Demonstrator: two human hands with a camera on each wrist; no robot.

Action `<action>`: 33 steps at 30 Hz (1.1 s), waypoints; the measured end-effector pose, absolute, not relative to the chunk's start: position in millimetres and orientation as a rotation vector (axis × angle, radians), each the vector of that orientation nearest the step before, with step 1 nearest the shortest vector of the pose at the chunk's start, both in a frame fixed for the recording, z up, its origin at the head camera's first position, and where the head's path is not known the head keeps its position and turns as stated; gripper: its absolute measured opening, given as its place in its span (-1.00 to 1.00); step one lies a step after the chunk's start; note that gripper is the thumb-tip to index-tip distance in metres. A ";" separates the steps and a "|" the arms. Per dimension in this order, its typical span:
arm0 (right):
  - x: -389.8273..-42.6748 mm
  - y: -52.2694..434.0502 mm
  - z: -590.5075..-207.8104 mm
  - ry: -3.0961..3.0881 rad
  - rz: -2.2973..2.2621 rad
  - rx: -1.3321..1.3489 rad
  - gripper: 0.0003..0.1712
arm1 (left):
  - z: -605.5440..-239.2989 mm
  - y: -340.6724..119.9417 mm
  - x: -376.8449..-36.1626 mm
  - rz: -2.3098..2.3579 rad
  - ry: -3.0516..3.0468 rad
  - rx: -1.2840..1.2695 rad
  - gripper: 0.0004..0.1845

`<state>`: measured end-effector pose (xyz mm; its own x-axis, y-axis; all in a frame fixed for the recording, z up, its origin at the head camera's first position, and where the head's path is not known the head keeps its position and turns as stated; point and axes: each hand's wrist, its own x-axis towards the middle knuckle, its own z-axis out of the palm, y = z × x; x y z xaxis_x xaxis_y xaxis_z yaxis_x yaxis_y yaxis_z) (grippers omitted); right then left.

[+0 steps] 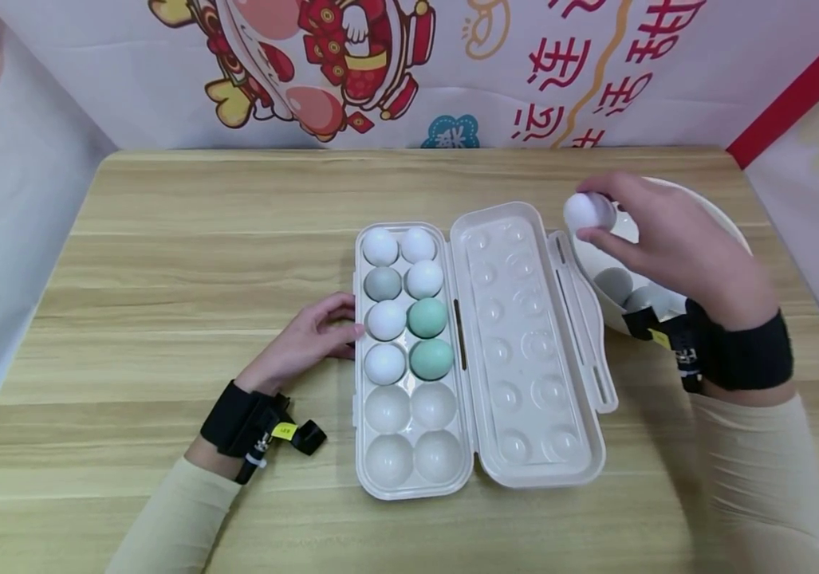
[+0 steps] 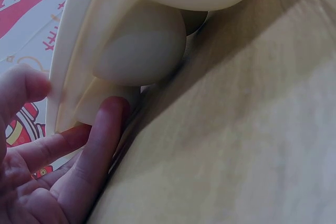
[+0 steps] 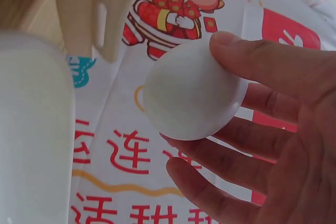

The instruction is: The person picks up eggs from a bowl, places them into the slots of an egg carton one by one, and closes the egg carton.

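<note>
An open cream egg carton (image 1: 409, 486) lies mid-table, its lid (image 1: 527, 351) flat to the right. The far cups hold white, grey and teal eggs; the near cups stand bare. My right hand (image 1: 656, 239) holds a white egg (image 1: 587, 212) (image 3: 191, 90) in its fingertips above the rim of a white bowl (image 1: 732, 227), which holds more eggs (image 1: 617, 283). My left hand (image 1: 312, 335) (image 2: 79, 166) rests on the table with its fingertips (image 2: 107, 114) against the carton's left wall (image 2: 79, 77).
The wooden table (image 1: 187, 255) is backed by a printed cloth wall (image 1: 409, 72) with red characters. White fabric walls close in on the left and right. Black wrist straps (image 1: 746, 351) sit on both arms.
</note>
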<state>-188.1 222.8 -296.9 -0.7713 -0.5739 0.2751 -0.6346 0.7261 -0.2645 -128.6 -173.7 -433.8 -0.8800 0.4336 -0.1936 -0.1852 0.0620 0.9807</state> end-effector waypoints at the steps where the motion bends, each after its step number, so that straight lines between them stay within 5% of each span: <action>1: -187.5 220.5 -296.1 -2.753 0.511 0.976 -0.42 | -434.2 -173.9 -128.7 1.867 1.907 0.248 -0.59; 33: -190.0 139.7 -270.0 -2.573 0.443 1.359 -0.45 | -435.6 -175.4 -127.9 1.883 1.896 0.246 -0.60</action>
<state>-190.0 139.7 -270.0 -0.5580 -0.7699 0.3098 -0.8291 0.5328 -0.1693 -127.9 -175.4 -435.6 -0.8807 0.4336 -0.1906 -0.1875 0.0502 0.9810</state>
